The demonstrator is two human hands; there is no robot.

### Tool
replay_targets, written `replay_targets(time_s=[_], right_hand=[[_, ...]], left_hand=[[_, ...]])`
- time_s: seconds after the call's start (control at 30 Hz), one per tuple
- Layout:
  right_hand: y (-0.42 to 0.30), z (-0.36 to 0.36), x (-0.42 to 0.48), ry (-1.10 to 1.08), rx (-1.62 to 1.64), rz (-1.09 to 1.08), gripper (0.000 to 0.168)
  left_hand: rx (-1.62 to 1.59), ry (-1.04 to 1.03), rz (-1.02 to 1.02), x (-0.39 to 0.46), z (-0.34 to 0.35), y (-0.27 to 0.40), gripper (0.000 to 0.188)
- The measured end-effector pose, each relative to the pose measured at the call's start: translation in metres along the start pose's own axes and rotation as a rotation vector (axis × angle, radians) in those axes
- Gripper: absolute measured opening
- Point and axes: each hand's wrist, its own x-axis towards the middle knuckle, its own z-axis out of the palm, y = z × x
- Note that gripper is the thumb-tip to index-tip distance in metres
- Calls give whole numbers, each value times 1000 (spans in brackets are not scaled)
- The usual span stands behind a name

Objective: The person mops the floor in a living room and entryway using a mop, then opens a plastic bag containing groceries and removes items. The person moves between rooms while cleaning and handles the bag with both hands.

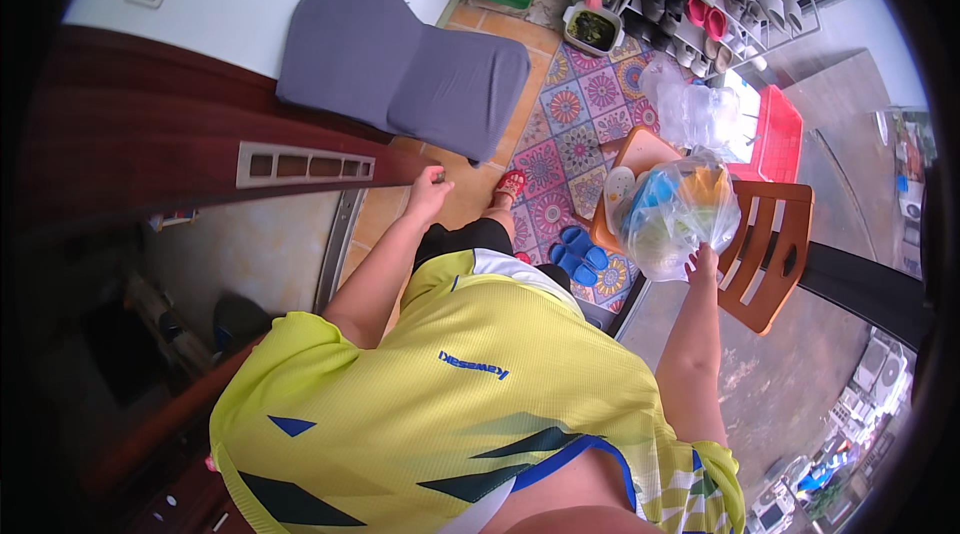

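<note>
My left hand (429, 196) is at the free end of a dark red wooden door (187, 113), its fingers curled round a small dark part there. Over on the right, my right hand (703, 264) grips a clear plastic bag (671, 222) with blue, orange and green things inside. The bag is over the seat of an orange-brown wooden chair (772, 256); whether it rests on the seat cannot be told. Beside the bag, a white spotted item (619, 189) lies on the seat.
A grey-covered folding seat (457, 83) is ahead, left. Blue slippers (579, 256) lie on the patterned floor (581, 144). Beyond are a basin of dark liquid (592, 29), a shoe rack (750, 23), a red crate (780, 136) and clear plastic containers (686, 110). Glass is at right.
</note>
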Motion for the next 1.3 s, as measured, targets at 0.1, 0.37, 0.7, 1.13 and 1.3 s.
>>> replay_targets(time_s=[0.1, 0.37, 0.7, 1.13, 1.3], right_hand=[[-23, 8, -40, 60, -24, 76, 29], [-27, 6, -41, 50, -39, 149, 29], [-1, 25, -23, -56, 39, -46, 40], [-2, 25, -31, 228, -227, -240, 41], [-3, 21, -42, 400, -305, -219, 38]], left_hand=[[157, -23, -64, 49, 4, -13, 38], [496, -312, -376, 89, -13, -28, 15], [623, -348, -18, 115, -26, 14, 25], [671, -701, -176, 199, 83, 118, 23], [793, -758, -28, 243, 159, 186, 21]])
